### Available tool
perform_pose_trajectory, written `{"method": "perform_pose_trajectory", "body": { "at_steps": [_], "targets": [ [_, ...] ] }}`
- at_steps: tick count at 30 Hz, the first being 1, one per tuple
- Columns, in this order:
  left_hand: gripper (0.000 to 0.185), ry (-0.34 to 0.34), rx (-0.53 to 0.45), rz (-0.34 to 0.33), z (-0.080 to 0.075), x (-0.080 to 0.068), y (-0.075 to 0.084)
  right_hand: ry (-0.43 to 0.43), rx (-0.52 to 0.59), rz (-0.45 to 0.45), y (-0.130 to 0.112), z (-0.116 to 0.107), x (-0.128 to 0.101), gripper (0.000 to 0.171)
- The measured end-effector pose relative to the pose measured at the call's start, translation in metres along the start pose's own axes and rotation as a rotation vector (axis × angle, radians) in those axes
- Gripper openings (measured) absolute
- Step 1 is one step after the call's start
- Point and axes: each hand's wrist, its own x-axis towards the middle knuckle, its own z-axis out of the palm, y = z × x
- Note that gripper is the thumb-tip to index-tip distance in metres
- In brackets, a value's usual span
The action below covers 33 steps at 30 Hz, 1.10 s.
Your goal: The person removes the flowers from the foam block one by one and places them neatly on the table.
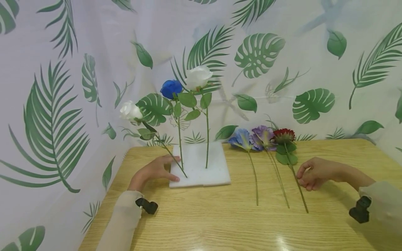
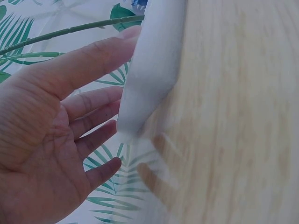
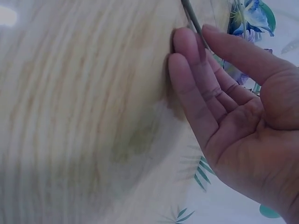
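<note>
Foam block [image 1: 201, 174] edge meets left hand [image 1: 154, 170].

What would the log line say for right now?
left hand: steadies white foam block | right hand: pinching red flower's stem | wooden table

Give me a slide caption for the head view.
Left hand steadies the foam block holding three flowers; right hand touches the red flower's stem.

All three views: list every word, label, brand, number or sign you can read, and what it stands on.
None can be read: no writing shows on the white foam block, the wooden table, the leaf-print backdrop, the flowers, or the black wrist cameras.
</note>
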Motion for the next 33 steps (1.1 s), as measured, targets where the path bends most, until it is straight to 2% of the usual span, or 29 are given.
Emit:
{"method": "perform_pose_trajectory", "body": {
  "at_steps": [5, 10, 18, 24, 33],
  "targets": [
    [0.08, -0.002, -0.007, 0.001, 0.0, 0.0, 0.0, 0.031, -0.056, 0.013, -0.006, -0.001, 0.0, 0.023],
    [0.079, -0.005, -0.009, 0.007, -0.002, 0.002, -0.001, 0.048, -0.109, -0.014, -0.017, -0.007, 0.002, 0.02],
    [0.08, -0.014, 0.008, -0.018, -0.002, 0.003, -0.002, 0.055, -0.128, -0.081, -0.05, -0.012, 0.018, 0.03],
    [0.081, -0.016, -0.003, -0.014, -0.001, 0.003, -0.003, 0.077, -0.121, -0.174, -0.095, 0.008, 0.037, 0.029],
    [0.081, -0.011, -0.017, -0.02, 0.0, 0.001, -0.001, 0.071, -0.041, -0.341, -0.156, 0.056, 0.072, 0.026]
  ]
}}
